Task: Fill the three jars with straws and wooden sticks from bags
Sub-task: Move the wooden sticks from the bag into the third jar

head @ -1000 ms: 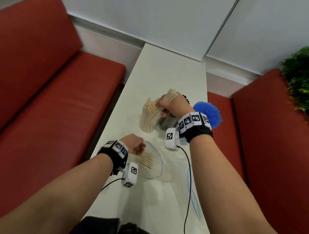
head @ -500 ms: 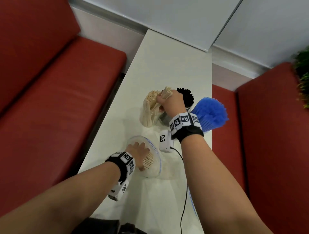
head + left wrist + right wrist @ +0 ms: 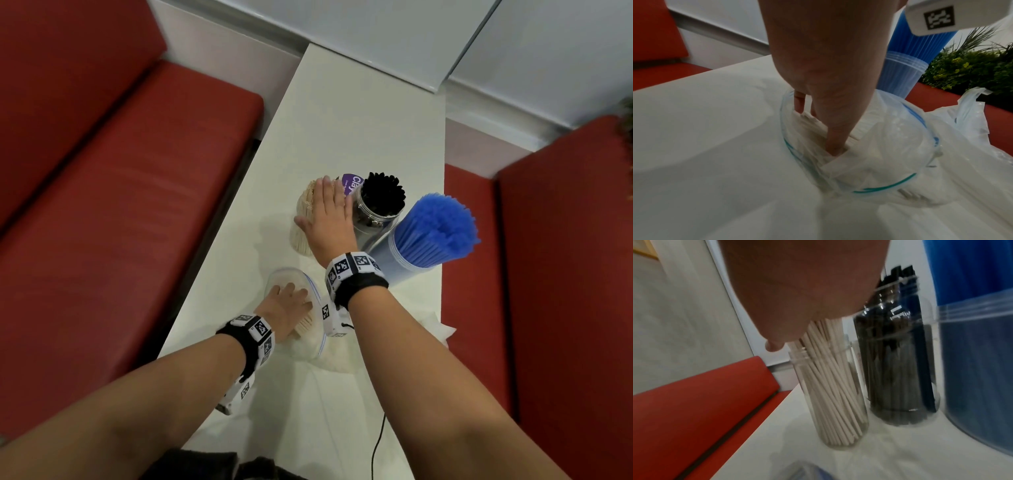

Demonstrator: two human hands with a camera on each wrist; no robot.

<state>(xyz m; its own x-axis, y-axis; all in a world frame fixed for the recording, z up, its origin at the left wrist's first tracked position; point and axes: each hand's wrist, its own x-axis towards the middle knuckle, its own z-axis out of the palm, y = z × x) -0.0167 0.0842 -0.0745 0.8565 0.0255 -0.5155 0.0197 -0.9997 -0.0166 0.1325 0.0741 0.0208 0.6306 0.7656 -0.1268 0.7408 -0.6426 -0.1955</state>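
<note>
We see a narrow white table (image 3: 359, 137) between two red benches (image 3: 120, 205), a pale wall (image 3: 376, 34) behind, and green foliage (image 3: 972, 68) beside the right bench.

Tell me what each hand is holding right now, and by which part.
The right hand holds nothing; it lies flat on the tops of the pale wooden sticks. The left hand reaches into the clear plastic bag; its hold cannot be told.
</note>
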